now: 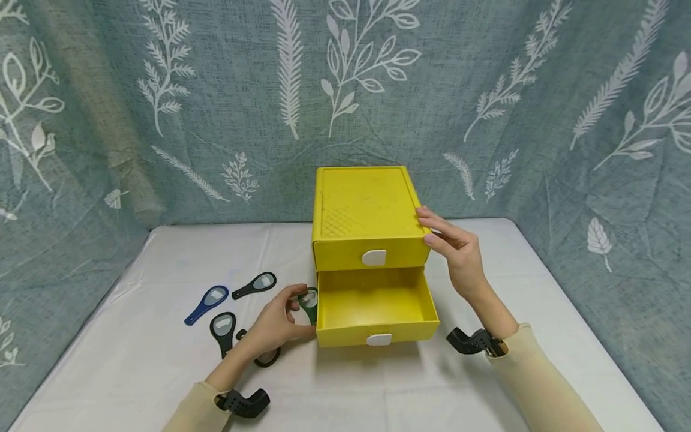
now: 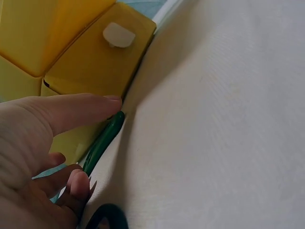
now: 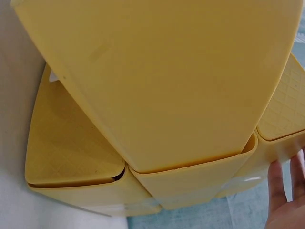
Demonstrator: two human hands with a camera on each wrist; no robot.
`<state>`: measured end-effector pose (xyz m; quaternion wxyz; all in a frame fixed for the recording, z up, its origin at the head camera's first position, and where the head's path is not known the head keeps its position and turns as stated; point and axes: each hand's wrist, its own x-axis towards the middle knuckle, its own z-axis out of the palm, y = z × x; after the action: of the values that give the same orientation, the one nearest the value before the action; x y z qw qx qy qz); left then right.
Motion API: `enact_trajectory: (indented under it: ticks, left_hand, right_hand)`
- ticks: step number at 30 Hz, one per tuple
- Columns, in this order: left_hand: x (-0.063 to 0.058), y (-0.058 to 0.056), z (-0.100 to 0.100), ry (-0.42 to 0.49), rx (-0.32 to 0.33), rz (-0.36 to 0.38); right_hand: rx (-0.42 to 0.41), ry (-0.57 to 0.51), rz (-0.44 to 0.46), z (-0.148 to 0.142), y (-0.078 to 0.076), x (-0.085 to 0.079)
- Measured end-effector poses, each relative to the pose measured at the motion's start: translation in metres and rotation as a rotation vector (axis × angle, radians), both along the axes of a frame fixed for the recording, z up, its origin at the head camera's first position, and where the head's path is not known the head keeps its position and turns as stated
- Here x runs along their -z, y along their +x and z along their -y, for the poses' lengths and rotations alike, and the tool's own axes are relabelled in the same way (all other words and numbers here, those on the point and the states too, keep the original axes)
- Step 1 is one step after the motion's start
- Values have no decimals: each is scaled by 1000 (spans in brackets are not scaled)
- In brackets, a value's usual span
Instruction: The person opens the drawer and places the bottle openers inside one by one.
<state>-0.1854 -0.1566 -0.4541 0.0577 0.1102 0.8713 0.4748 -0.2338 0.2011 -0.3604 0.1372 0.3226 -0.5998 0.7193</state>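
Note:
My left hand (image 1: 270, 327) pinches a small green magnifying glass (image 1: 310, 306), with the thumb at one end and fingers at the other. It is close against the left side of a yellow drawer cabinet (image 1: 367, 198). In the left wrist view the green magnifying glass (image 2: 102, 145) is seen edge-on below the thumb. The cabinet's middle drawer (image 1: 378, 300) is pulled out, its visible inside bare; the top drawer (image 1: 340, 257) and the bottom drawer (image 2: 95, 62) are closed. My right hand (image 1: 459, 252) rests its fingertips on the cabinet's upper right edge.
Left of the cabinet lie a blue magnifying glass (image 1: 201, 311), a black magnifying glass (image 1: 245, 291) and another black magnifying glass (image 1: 227, 342). One more dark magnifying glass (image 1: 268, 360) is partly covered by my left arm. A leaf-patterned curtain (image 1: 216, 108) hangs behind the white-covered table (image 1: 388, 396).

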Motion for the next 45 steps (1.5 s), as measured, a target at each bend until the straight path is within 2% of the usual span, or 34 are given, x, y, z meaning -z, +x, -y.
enact_trajectory:
  ticks: [4,13,26,31,39,45]
  left_hand:
    - [3,-1,0,-10,13,-2]
    - [2,-4,-1,-48,-22,9]
    - [-1,-9,2,-106,36,-46]
    - [-1,-8,2,-140,60,-106]
    - [-9,-1,9,-295,65,-113]
    - [-11,-3,19,-284,125,-177]
  right_hand:
    - [3,1,0,0,0,0]
    - [4,2,-2,1,0,0]
    - [5,4,-5,1,0,-1]
    - [5,3,-3,1,1,-1]
    - [4,2,0,2,1,-2]
    - [8,9,-2,1,1,-1]
